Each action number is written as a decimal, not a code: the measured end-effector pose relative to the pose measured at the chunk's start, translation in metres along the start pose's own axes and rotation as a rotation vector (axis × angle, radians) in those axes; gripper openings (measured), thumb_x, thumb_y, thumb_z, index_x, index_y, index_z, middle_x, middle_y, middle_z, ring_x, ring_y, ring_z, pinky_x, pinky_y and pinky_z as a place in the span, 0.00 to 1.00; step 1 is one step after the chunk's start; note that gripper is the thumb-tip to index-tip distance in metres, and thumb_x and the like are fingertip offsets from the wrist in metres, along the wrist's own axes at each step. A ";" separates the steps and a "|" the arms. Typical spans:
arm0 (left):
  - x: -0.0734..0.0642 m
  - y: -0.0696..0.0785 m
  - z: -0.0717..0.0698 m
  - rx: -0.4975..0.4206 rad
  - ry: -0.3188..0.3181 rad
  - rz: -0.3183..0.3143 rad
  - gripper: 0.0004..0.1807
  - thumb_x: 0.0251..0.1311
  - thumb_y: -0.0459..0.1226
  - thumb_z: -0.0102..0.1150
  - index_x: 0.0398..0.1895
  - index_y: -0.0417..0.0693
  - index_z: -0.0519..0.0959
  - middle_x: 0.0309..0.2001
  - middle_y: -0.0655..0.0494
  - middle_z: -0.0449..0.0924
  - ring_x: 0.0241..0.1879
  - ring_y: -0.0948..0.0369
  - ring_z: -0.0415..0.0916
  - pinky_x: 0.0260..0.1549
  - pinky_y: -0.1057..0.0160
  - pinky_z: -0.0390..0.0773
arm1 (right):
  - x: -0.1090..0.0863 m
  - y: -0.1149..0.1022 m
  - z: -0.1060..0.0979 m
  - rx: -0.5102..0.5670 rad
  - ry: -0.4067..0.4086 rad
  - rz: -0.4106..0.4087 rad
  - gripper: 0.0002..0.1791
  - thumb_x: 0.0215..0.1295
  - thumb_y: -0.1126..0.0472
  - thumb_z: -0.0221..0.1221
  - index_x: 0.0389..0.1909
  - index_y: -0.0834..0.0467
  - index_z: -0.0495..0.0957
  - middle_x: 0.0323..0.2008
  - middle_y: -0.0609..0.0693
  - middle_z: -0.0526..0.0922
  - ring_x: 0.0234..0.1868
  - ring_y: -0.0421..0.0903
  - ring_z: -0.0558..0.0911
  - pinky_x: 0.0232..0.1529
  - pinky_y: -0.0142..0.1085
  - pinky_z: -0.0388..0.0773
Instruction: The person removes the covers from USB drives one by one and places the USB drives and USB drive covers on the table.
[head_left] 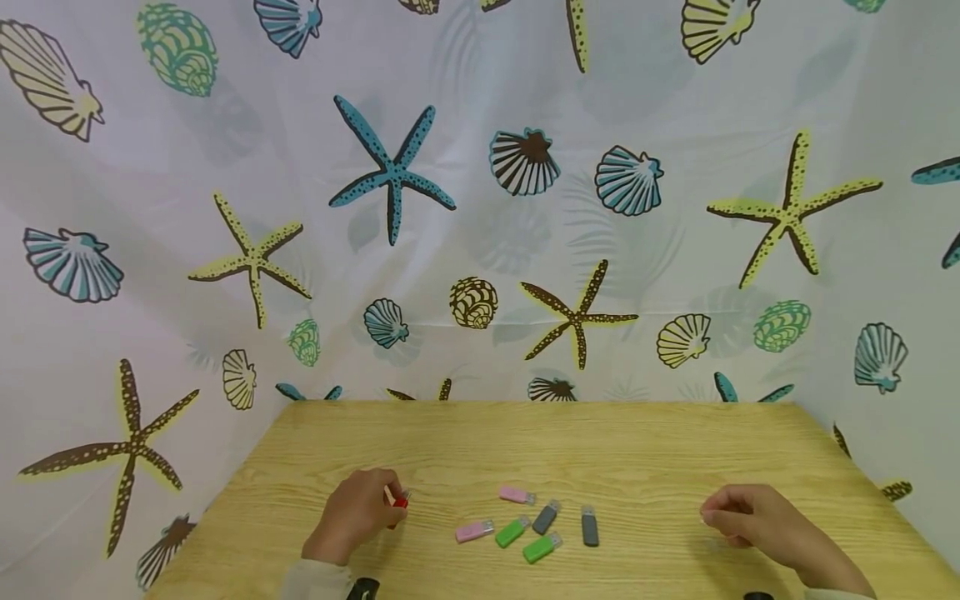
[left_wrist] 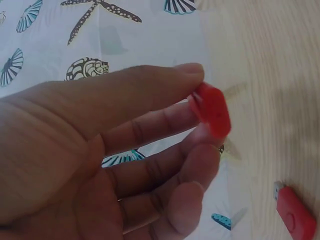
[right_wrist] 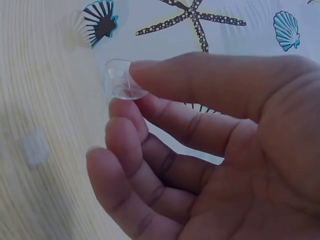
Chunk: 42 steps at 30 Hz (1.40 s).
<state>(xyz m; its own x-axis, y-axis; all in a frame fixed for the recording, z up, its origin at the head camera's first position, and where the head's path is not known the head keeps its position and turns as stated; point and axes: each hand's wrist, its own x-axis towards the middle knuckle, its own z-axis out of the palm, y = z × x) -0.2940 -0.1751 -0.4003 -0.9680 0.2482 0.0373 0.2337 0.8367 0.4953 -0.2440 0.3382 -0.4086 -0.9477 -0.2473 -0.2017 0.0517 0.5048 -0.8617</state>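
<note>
My left hand (head_left: 362,510) is at the left part of the table, pinching a red USB flash drive (left_wrist: 216,112) between thumb and fingers. Its end faces the left wrist camera, so most of its length is hidden. Below that hand, a second red flash drive (left_wrist: 296,214) lies on the wood, its metal plug bare. Over on the right, my right hand (head_left: 759,521) holds a small clear plastic cap (right_wrist: 120,82) between thumb and index finger, the other fingers loosely bent. Another clear cap (right_wrist: 34,147) rests on the table beneath it.
Between the hands lie two pink flash drives (head_left: 474,531), two green ones (head_left: 513,532) and two dark grey ones (head_left: 590,527), plugs bare. Behind the wooden table (head_left: 600,433) and along its sides hangs a white curtain (head_left: 465,100) printed with shells and starfish.
</note>
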 end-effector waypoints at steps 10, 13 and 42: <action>0.002 -0.014 0.003 0.150 -0.037 -0.091 0.12 0.44 0.31 0.73 0.22 0.47 0.75 0.27 0.57 0.77 0.22 0.60 0.67 0.21 0.60 0.68 | -0.002 0.018 -0.007 0.073 -0.031 -0.037 0.16 0.72 0.63 0.51 0.46 0.76 0.73 0.20 0.47 0.69 0.18 0.39 0.65 0.22 0.35 0.68; 0.000 -0.015 0.005 0.192 -0.027 -0.110 0.13 0.42 0.30 0.71 0.19 0.48 0.73 0.21 0.59 0.73 0.20 0.60 0.66 0.19 0.61 0.67 | -0.002 0.022 -0.007 0.046 -0.006 -0.011 0.16 0.71 0.63 0.52 0.45 0.75 0.74 0.21 0.48 0.72 0.19 0.39 0.68 0.22 0.35 0.70; 0.002 -0.026 0.015 0.314 0.019 -0.153 0.16 0.36 0.30 0.74 0.16 0.49 0.72 0.21 0.57 0.73 0.21 0.57 0.70 0.19 0.56 0.71 | 0.002 0.038 -0.001 -0.062 0.060 0.077 0.09 0.66 0.67 0.55 0.38 0.70 0.79 0.24 0.49 0.77 0.21 0.42 0.72 0.24 0.36 0.72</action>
<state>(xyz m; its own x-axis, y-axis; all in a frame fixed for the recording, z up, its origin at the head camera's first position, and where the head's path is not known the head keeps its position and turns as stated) -0.3005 -0.1887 -0.4260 -0.9948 0.1014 0.0009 0.0994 0.9735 0.2058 -0.2438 0.3575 -0.4409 -0.9588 -0.1571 -0.2365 0.1071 0.5712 -0.8138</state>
